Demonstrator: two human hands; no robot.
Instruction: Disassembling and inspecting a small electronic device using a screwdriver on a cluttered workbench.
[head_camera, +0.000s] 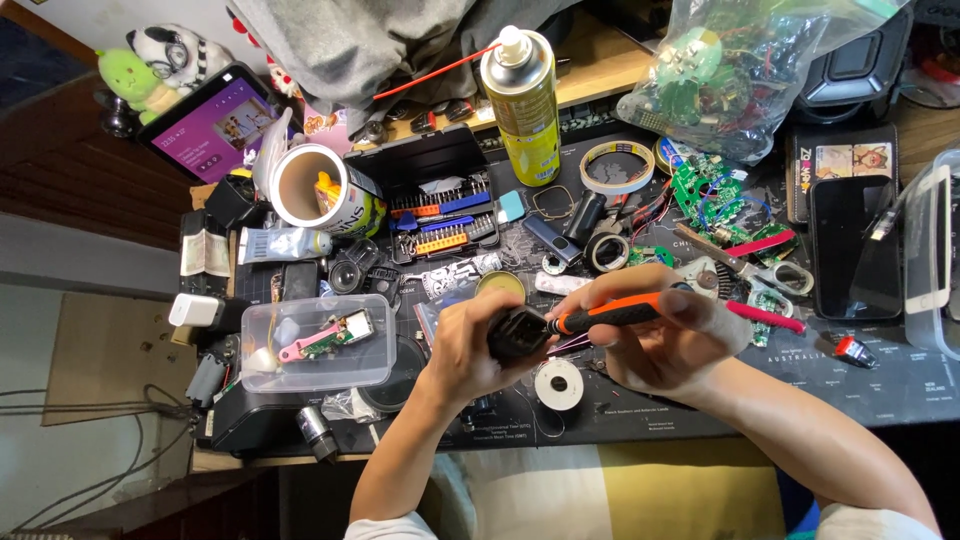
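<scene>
While both hands work above the cluttered surface (900, 385), the left hand (470, 345) has its grip wrapped around one small black part (518, 335), and the right hand (665, 340) pinches one orange-and-black screwdriver (610, 313), its tip touching that part. One solder spool (558, 384) lies just below. Farther off stand one clear plastic box (318, 345), one bit case (440, 195) and one yellow spray can (522, 105).
</scene>
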